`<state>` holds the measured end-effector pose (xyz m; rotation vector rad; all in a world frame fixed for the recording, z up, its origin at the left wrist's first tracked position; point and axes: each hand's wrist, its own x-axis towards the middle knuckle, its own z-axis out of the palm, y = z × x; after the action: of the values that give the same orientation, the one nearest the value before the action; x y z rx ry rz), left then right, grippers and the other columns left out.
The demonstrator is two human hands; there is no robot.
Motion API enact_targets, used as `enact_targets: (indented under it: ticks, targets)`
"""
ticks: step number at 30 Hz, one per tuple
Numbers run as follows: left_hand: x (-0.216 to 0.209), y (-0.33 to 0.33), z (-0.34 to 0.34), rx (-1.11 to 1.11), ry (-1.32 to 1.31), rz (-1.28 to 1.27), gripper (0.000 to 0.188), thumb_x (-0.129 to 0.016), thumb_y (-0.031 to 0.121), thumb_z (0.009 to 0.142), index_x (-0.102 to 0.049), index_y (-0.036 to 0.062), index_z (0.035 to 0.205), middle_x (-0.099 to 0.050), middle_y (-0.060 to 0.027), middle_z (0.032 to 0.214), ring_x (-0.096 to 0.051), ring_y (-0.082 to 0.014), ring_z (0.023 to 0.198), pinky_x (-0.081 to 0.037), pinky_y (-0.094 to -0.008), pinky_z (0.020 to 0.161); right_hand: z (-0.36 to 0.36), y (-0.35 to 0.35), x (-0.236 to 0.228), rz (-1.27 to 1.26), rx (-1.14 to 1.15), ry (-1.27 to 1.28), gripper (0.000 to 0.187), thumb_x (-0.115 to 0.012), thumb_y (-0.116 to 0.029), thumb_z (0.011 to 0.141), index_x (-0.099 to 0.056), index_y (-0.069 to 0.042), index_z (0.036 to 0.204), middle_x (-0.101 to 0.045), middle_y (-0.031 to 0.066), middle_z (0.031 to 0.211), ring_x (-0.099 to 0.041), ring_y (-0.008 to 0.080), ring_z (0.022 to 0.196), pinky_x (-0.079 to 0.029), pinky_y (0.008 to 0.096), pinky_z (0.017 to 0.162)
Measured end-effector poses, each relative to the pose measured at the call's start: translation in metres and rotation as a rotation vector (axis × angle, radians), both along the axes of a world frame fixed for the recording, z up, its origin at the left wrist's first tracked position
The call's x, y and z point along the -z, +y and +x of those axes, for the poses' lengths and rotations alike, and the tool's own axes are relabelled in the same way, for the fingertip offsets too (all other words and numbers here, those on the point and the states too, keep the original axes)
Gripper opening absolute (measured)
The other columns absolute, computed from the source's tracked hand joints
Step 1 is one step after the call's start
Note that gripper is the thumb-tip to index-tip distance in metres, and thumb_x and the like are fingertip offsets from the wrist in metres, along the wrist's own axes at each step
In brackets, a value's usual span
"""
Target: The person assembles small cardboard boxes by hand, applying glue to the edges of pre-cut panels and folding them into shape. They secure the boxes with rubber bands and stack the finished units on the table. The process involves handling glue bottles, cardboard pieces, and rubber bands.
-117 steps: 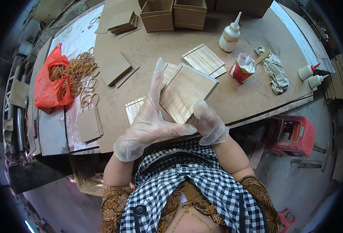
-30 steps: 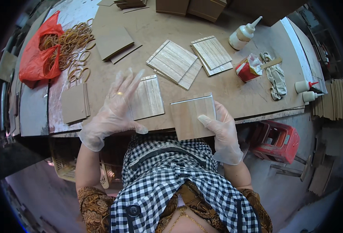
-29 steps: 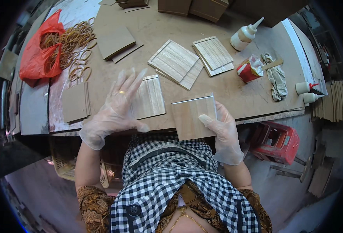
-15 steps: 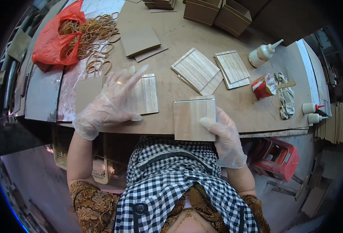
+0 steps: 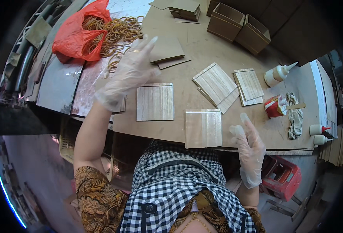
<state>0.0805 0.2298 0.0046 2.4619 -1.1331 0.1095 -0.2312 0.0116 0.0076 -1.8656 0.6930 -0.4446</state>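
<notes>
My left hand (image 5: pixel 129 70), in a clear plastic glove, is raised over the table with its fingers apart and nothing in them. Beyond it lies a small stack of brown boards (image 5: pixel 166 49). A square grooved wooden panel (image 5: pixel 155 102) lies flat to the right of my left wrist, and other pieces beneath that wrist are mostly covered. At the table's front edge rests a second grooved panel (image 5: pixel 203 131), slightly overhanging. Just right of it, apart from it, is my gloved right hand (image 5: pixel 249 146), empty with fingers spread.
More grooved panels (image 5: pixel 215 84) lie mid-table. At the right are a glue bottle (image 5: pixel 276 75), a red tub (image 5: pixel 275 106) with a flat stick, a crumpled glove (image 5: pixel 295 122) and small bottles (image 5: pixel 316 130). Rubber bands (image 5: pixel 121 33) spill from a red bag (image 5: pixel 68 42). Boxes (image 5: pixel 225 22) stand behind.
My right hand has let go of the front panel and drawn off to its right. My left hand has moved away from the other panel, toward the brown boards. The view has shifted slightly.
</notes>
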Motion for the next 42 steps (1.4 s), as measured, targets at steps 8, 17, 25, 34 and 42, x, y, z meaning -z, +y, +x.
enact_targets:
  ticks: [8, 17, 25, 34, 42]
  targets:
    - [-0.007, 0.006, 0.042, -0.01, 0.307, 0.045, 0.098, -0.085, 0.026, 0.07, -0.034, 0.0125, 0.152, -0.036, -0.017, 0.155, -0.026, -0.0375, 0.146, -0.027, -0.0395, 0.118, -0.008, 0.001, 0.009, -0.032, -0.051, 0.005, 0.044, -0.065, -0.01, 0.096, -0.054, 0.0, 0.138, -0.071, 0.0042, 0.099, -0.06, 0.0066, 0.081, -0.05, 0.0221, 0.074]
    - [-0.052, 0.096, -0.022, 0.092, 0.42, 0.509, 0.123, -0.089, 0.015, 0.049, -0.025, 0.0086, 0.154, -0.028, -0.0262, 0.155, -0.018, -0.0401, 0.148, -0.024, -0.0389, 0.119, -0.019, -0.005, 0.022, 0.257, 0.031, -0.136, 0.034, -0.052, -0.005, 0.101, -0.053, 0.003, 0.134, -0.058, 0.0168, 0.136, -0.066, 0.0196, 0.107, -0.054, 0.0314, 0.09]
    - [-0.03, 0.133, -0.011, 0.039, 0.447, 0.383, 0.121, -0.088, 0.014, 0.054, -0.02, 0.0045, 0.155, -0.026, -0.0178, 0.159, -0.018, -0.0314, 0.149, -0.017, -0.0357, 0.121, -0.003, 0.007, 0.018, 0.163, -0.093, -0.227, 0.036, -0.056, -0.005, 0.1, -0.053, 0.005, 0.134, -0.063, 0.0148, 0.128, -0.066, 0.0155, 0.101, -0.053, 0.0284, 0.089]
    - [-0.041, 0.15, -0.001, 0.036, 0.706, 0.087, 0.122, -0.091, 0.016, 0.055, -0.023, 0.0054, 0.155, -0.03, -0.0156, 0.155, -0.03, -0.0249, 0.141, -0.028, -0.0342, 0.111, -0.002, 0.016, 0.012, 0.166, -0.131, -0.214, 0.034, -0.053, -0.003, 0.1, -0.054, 0.005, 0.133, -0.061, 0.0175, 0.132, -0.065, 0.0184, 0.107, -0.053, 0.0293, 0.091]
    - [-0.105, 0.066, -0.057, 0.102, 1.115, 0.329, 0.12, -0.093, 0.032, 0.061, -0.023, 0.0061, 0.155, -0.052, -0.016, 0.133, -0.059, -0.0234, 0.104, -0.051, -0.033, 0.085, 0.038, 0.022, -0.017, -0.834, -0.549, -0.39, 0.058, -0.072, -0.013, 0.086, -0.048, 0.001, 0.137, -0.057, 0.0235, 0.134, -0.061, 0.0366, 0.116, -0.05, 0.0431, 0.097]
